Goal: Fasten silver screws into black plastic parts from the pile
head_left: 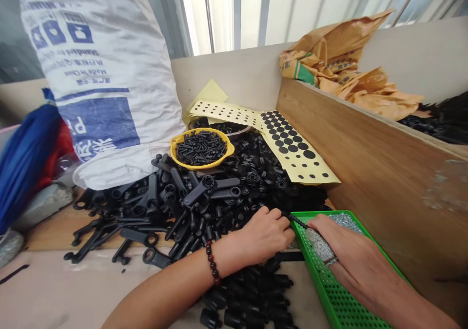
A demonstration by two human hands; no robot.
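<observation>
My left hand (268, 234), with a dark bead bracelet at the wrist, is closed at the left rim of a green perforated basket (321, 297). Its fingers curl downward, hiding whatever is in them. Over the basket, my right hand (341, 241) pinches a thin black ribbed rod (299, 221), whose far end points toward my left fingers. Small silvery metal pieces (345, 220) lie in the basket, partly covered by my right hand. Just left of my left hand spreads a heap of black plastic parts (252, 173), including crank-shaped arms (201, 190).
A yellow bowl (230, 148) of black screw-like pieces stands behind the heap. Sheets of black round stickers (292, 146) lean by a wooden board (383, 173) on the right. Black cylindrical parts (252, 299) lie in front. A large white sack (109, 75) stands at left.
</observation>
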